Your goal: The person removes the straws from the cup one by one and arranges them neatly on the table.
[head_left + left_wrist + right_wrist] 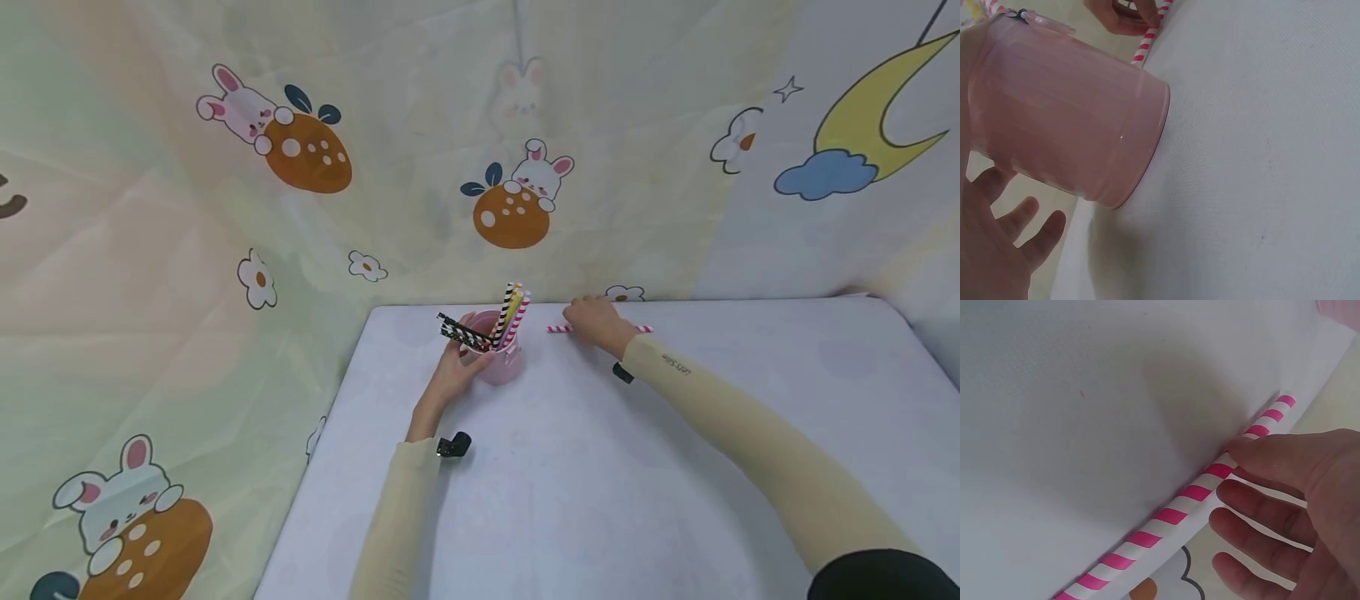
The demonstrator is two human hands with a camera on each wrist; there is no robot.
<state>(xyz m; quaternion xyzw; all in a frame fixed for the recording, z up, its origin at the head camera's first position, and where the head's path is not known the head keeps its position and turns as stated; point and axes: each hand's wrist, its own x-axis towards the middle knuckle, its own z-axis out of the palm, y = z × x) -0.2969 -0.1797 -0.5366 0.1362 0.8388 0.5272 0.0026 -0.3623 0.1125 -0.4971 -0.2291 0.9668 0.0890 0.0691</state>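
Note:
A translucent pink cup (pixel 501 373) stands near the back edge of the table, also large in the left wrist view. My left hand (pixel 453 372) holds it from the left near the rim, thumb in front and fingers around the far side. Several striped paper straws (pixel 516 312) stand in the cup, some yellow, some pink and white. Black-and-white patterned straws (pixel 463 333) lean out over its left side. To the right, my right hand (pixel 595 322) pinches a pink-and-white striped straw (pixel 1171 516) between thumb and forefinger, the other fingers spread beyond it. That straw lies along the table's back edge.
A white cloth covers the table (pixel 600 467). Right behind its back edge hangs a cloth backdrop (pixel 420 183) printed with rabbits, flowers and a moon. Small black wrist cameras (pixel 454 445) sit on both wrists.

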